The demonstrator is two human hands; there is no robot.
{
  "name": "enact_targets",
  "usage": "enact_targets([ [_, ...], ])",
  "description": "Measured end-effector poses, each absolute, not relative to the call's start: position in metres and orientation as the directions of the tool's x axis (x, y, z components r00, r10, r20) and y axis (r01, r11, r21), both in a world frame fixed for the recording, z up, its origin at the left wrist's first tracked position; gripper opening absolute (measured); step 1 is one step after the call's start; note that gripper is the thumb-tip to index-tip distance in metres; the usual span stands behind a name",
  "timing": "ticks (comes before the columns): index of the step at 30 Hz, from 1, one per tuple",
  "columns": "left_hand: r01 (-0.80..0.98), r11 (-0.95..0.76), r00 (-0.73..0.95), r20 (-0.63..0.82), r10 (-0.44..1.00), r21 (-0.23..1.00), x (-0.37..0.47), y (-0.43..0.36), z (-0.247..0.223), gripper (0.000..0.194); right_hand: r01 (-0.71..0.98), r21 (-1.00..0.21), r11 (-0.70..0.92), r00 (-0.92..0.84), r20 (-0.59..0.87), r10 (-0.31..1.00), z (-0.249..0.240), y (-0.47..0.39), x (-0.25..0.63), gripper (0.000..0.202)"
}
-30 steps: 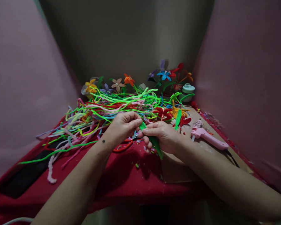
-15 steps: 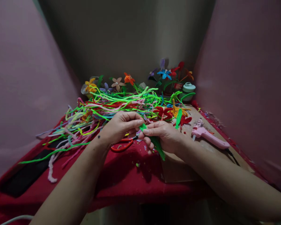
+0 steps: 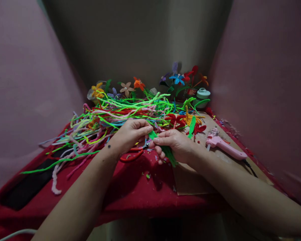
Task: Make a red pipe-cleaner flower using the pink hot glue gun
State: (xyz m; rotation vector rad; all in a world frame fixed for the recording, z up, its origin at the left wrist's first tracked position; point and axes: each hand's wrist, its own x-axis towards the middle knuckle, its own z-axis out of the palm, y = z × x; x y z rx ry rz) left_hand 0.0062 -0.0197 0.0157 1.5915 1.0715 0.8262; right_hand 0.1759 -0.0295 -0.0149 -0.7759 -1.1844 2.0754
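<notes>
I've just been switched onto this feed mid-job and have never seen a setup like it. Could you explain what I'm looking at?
There is no machine here: these are a person's two bare hands, seen from one camera worn on the head, looking forward and down. The left hand and right hand both pinch a green fuzzy piece, which hangs below the right hand.

Under them is a red cloth. Beyond the left hand spreads a pile of colored fuzzy stems, and near it lies a red-handled tool, partly hidden. On the right, a pink glue gun lies on cardboard. Along the back are fuzzy flowers and a pale-lidded container.
</notes>
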Motion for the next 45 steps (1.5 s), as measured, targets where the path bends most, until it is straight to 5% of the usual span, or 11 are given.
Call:
enact_targets([
  [3,-0.018,0.009,0.433,0.0,0.902,1.0,0.006,-0.018,0.011,0.019,-0.249,-0.872,-0.422,-0.646,-0.175,0.743,-0.015,-0.028,0.177,0.01],
  [6,-0.095,0.032,0.445,0.014,0.896,0.995,0.009,-0.017,0.007,0.017,-0.289,-0.859,-0.422,-0.654,-0.145,0.743,-0.016,-0.027,0.177,0.008],
  [13,0.038,-0.07,0.172,0.062,0.983,0.997,0.021,-0.02,0.001,0.02,-0.321,-0.843,-0.431,-0.631,-0.149,0.761,-0.017,-0.028,0.174,0.008],
  [20,0.304,-0.235,-0.096,0.276,0.956,0.923,0.028,-0.021,-0.006,0.021,-0.373,-0.809,-0.454,-0.579,-0.179,0.795,-0.028,-0.029,0.166,0.016],
  [23,0.164,-0.184,-0.051,0.194,0.98,0.969,0.025,-0.019,-0.005,0.021,-0.393,-0.808,-0.438,-0.546,-0.177,0.819,-0.027,-0.03,0.165,0.019],
  [27,-0.128,0.048,0.236,-0.016,0.972,0.991,0.02,-0.016,0.0,0.02,-0.376,-0.827,-0.418,-0.527,-0.18,0.83,-0.023,-0.03,0.166,0.023],
  [30,-0.152,0.161,0.337,-0.102,0.936,0.975,0.021,-0.017,0.002,0.02,-0.374,-0.827,-0.42,-0.546,-0.17,0.82,-0.021,-0.029,0.168,0.024],
  [39,0.027,-0.015,0.011,0.015,1.0,1.0,0.031,-0.022,-0.004,0.036,-0.344,-0.839,-0.423,-0.596,-0.153,0.788,-0.032,-0.029,0.165,0.015],
  [45,-0.035,0.031,0.028,-0.03,0.999,0.999,0.021,-0.013,-0.006,0.037,-0.31,-0.856,-0.415,-0.624,-0.146,0.768,-0.034,-0.03,0.163,0.021],
])
